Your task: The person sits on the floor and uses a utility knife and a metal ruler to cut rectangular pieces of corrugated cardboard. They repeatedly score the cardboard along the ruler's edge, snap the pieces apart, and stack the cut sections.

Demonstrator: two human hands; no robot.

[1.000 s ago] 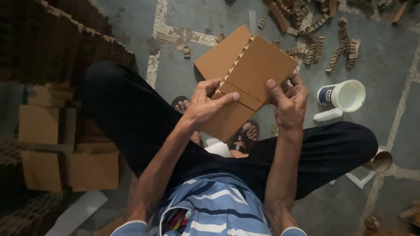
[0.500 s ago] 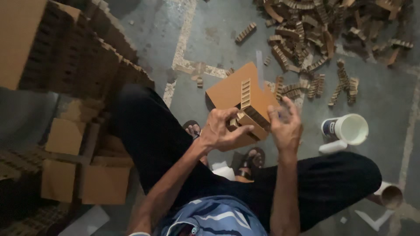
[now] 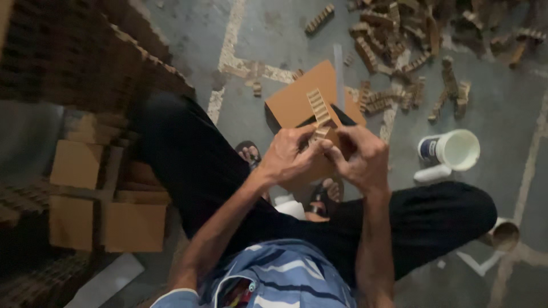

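Note:
I sit on the floor with a brown cardboard piece (image 3: 297, 102) held up in front of me. A notched cardboard strip (image 3: 317, 108) runs down its middle. My left hand (image 3: 288, 157) grips the piece's near edge from the left. My right hand (image 3: 359, 157) grips it from the right, fingertips meeting the left hand's at the strip's lower end. The lower part of the cardboard is hidden behind both hands.
A white plastic tub (image 3: 454, 149) stands on the floor at the right, a white tube (image 3: 432, 173) beside it. Several notched cardboard strips (image 3: 399, 51) lie scattered at the top. Flat cardboard boxes (image 3: 103, 199) and tall cardboard stacks (image 3: 80, 63) fill the left side.
The cardboard piece has folded from a wide flat sheet into a narrower shape. Both hands have closed in together at the strip's lower end. The view has tilted towards the far floor.

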